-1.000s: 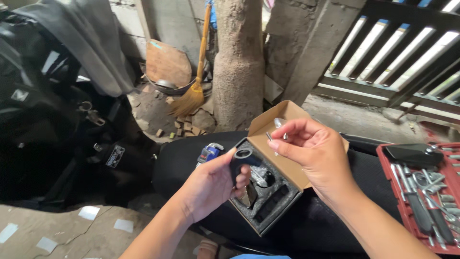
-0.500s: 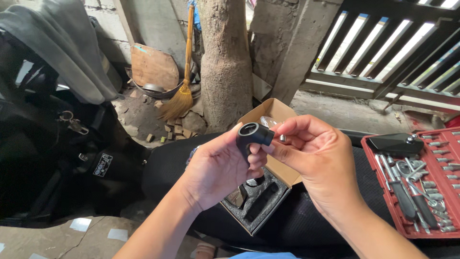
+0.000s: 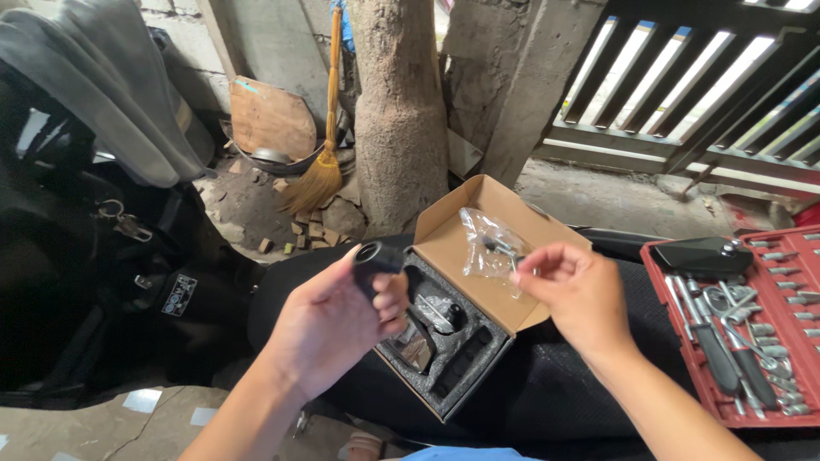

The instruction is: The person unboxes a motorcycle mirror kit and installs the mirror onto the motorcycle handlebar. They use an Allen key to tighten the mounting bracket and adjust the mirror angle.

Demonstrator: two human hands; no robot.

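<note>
1. My left hand (image 3: 329,329) is wrapped around a short black cylindrical part (image 3: 376,260). Fingers are curled round its body, and the open round end sticks up past my thumb, tilted a bit to the left.
2. My right hand (image 3: 576,294) has its fingertips pinched on a small clear plastic bag (image 3: 489,243) with some little metal hardware inside. Can't make out exactly what the bits are. The bag hangs over the open box flap.
3. Between and just under both hands sits an open cardboard box (image 3: 465,235) with a black foam insert (image 3: 457,358). There's more dark parts tucked in the cutouts, but they're too shadowed to name.
4. The box is resting on a black motorcycle seat (image 3: 547,393), which is basically my worktop here.
5. Off to the right on the same seat is a red socket tool case (image 3: 803,256), lid open, with sockets and drivers in rows. A black mirror (image 3: 700,253) lies across its top left corner.
6. Further back: a tree trunk (image 3: 397,111), a straw broom (image 3: 320,171) leaning beside it, and a grey cloth (image 3: 111,94) draped over the bike on the left.
</note>
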